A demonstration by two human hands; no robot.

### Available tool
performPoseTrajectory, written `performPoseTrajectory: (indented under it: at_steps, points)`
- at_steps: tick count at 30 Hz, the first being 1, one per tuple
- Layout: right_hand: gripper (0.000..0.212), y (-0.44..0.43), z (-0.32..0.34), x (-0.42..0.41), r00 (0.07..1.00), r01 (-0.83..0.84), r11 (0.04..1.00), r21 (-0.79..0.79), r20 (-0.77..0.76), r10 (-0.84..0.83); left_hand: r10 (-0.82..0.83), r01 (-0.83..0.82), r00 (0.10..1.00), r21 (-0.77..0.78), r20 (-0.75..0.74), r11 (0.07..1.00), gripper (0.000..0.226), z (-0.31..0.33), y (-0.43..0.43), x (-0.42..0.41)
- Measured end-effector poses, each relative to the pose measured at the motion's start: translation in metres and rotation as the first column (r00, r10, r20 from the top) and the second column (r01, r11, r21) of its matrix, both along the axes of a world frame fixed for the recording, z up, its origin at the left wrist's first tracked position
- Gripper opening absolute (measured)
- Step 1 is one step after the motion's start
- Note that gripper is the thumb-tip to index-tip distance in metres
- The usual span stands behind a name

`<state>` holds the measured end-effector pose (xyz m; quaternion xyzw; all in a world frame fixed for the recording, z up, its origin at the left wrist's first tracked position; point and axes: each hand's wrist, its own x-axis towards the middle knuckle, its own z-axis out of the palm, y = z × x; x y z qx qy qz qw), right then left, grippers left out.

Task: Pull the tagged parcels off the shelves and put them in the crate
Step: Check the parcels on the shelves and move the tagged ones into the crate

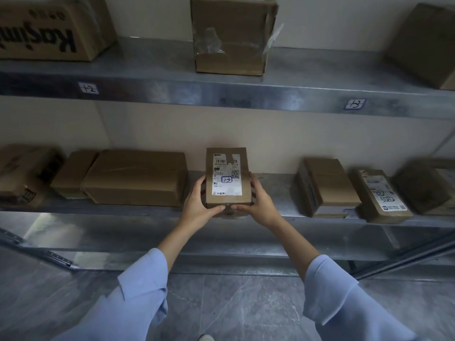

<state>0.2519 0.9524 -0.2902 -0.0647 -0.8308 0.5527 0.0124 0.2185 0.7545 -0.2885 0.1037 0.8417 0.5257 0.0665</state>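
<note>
A small brown cardboard parcel (227, 168) with a white shipping label marked "23" in blue sits at the middle of the lower metal shelf (157, 207). My left hand (199, 205) grips its left side, thumb along the front edge. My right hand (258, 205) grips its right side the same way. The parcel's near end reaches the shelf's front edge. No crate is in view.
Several other brown boxes line the lower shelf: a flat wide one (135, 177) at left, two (327, 187) at right, one labelled (382, 195). The upper shelf (221, 92) carries three boxes and handwritten tags. Grey tiled floor lies below.
</note>
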Motion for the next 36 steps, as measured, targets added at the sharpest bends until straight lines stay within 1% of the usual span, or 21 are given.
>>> performPoseTrajectory:
  at_steps: [6, 15, 20, 23, 26, 27, 29, 32, 33, 36]
  points:
    - [0.107, 0.006, -0.008, -0.01, 0.999, 0.034, 0.999, -0.039, 0.027, -0.033, -0.001, 0.001, 1.0, 0.012, 0.013, 1.0, 0.101, -0.01, 0.008, -0.012]
    - [0.103, 0.012, -0.019, -0.018, 0.996, -0.001, 1.0, 0.011, 0.095, 0.0, -0.003, 0.004, 1.0, -0.027, 0.028, 1.0, 0.097, -0.025, 0.012, -0.024]
    - [0.103, 0.012, -0.017, -0.02, 0.992, -0.022, 0.999, 0.037, 0.126, 0.017, -0.012, 0.015, 0.999, -0.066, 0.037, 0.998, 0.099, -0.029, 0.008, -0.028]
    - [0.102, 0.016, -0.008, -0.018, 0.985, -0.073, 0.994, 0.083, 0.164, 0.059, -0.03, 0.034, 0.999, -0.158, 0.028, 0.987, 0.098, -0.023, 0.006, -0.029]
    - [0.099, 0.022, 0.005, -0.018, 0.982, -0.066, 0.987, 0.148, 0.184, 0.038, -0.064, 0.053, 0.997, -0.263, -0.035, 0.963, 0.097, -0.013, 0.001, -0.03]
    - [0.097, 0.024, 0.011, -0.019, 0.982, -0.058, 0.98, 0.191, 0.188, 0.022, -0.073, 0.05, 0.995, -0.293, -0.071, 0.955, 0.097, -0.009, -0.001, -0.029]
    - [0.087, 0.027, 0.024, -0.023, 0.985, -0.059, 0.943, 0.328, 0.174, 0.001, -0.094, 0.021, 0.981, -0.389, -0.168, 0.921, 0.092, 0.001, -0.003, -0.027]
    - [0.075, 0.027, 0.045, -0.029, 0.989, -0.085, 0.849, 0.521, 0.145, 0.01, -0.095, -0.136, 0.93, -0.574, -0.355, 0.808, 0.078, 0.023, -0.006, -0.021]
    - [0.073, 0.026, 0.051, -0.031, 0.99, -0.098, 0.818, 0.567, 0.143, 0.02, -0.087, -0.189, 0.917, -0.614, -0.39, 0.767, 0.077, 0.03, -0.007, -0.019]
    - [0.071, 0.022, 0.064, -0.035, 0.987, -0.144, 0.741, 0.656, 0.147, 0.062, -0.042, -0.258, 0.921, -0.688, -0.386, 0.678, 0.082, 0.046, -0.016, -0.016]
